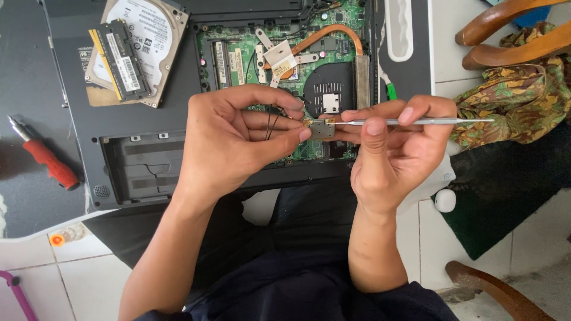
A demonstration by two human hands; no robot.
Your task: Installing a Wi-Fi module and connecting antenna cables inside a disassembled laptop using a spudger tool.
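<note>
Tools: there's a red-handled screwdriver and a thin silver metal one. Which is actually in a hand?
The thin silver metal pick, pinched in the right hand. The red-handled screwdriver lies untouched on the dark surface at far left.

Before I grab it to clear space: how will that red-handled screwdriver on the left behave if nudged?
The red-handled screwdriver has a rounded handle and lies flat on the dark table, so it would probably roll. It looks stiff, likely heavier at the handle. Neither the left hand nor the right hand is near it.
</note>
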